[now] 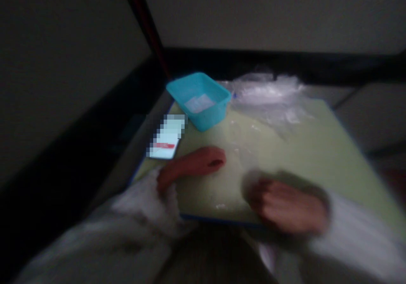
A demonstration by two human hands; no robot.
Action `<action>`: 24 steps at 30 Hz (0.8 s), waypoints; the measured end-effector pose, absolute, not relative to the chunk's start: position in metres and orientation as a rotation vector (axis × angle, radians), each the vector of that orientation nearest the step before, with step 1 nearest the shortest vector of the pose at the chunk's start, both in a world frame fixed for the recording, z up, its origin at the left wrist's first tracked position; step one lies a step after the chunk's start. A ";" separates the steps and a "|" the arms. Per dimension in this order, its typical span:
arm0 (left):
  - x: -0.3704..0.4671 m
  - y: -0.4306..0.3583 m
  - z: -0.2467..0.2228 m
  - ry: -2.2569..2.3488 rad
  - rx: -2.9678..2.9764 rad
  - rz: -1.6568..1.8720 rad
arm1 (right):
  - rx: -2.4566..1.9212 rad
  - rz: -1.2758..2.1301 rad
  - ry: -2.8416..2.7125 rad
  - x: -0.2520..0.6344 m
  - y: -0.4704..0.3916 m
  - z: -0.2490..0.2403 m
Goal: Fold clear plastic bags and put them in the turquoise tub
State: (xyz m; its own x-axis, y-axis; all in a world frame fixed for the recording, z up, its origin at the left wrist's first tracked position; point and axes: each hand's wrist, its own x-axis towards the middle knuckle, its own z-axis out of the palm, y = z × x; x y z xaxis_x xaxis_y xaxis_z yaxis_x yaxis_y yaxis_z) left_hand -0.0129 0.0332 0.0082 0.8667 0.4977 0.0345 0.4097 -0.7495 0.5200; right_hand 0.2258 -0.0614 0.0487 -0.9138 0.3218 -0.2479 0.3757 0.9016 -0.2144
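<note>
My left hand [198, 163] is over the left middle of the yellow-green table [317, 148], its fingers curled together around a clear plastic piece [242, 155] that reaches toward the middle; its outline is faint. Near the front edge, my right hand [285, 206] is blurred by motion, its fingers bent inward. Whether anything is between those fingers is too smeared to tell. A turquoise basket [217, 117] with small whitish packets [199, 103] inside stands beyond my left hand.
A lit phone [168, 137] lies left of the basket, near the table's left edge. Crumpled clear plastic bags [269, 91] are heaped at the back. Dark-trimmed walls stand behind and to the left.
</note>
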 end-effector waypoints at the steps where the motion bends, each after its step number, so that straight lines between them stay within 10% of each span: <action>1: -0.013 0.033 0.009 0.659 2.499 0.226 | 0.529 -0.391 2.861 0.226 -0.062 0.048; 24: 0.002 0.006 0.009 0.150 2.408 0.155 | 0.541 -0.713 2.860 0.233 -0.048 0.040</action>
State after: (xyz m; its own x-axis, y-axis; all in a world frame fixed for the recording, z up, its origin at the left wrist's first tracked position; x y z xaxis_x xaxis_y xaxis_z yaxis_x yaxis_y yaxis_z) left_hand 0.0018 0.0064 0.0094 0.9860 0.1509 0.0707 0.0657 -0.7422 0.6669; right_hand 0.2327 -0.0481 0.0402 -0.9248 0.3082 -0.2229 0.3768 0.8226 -0.4259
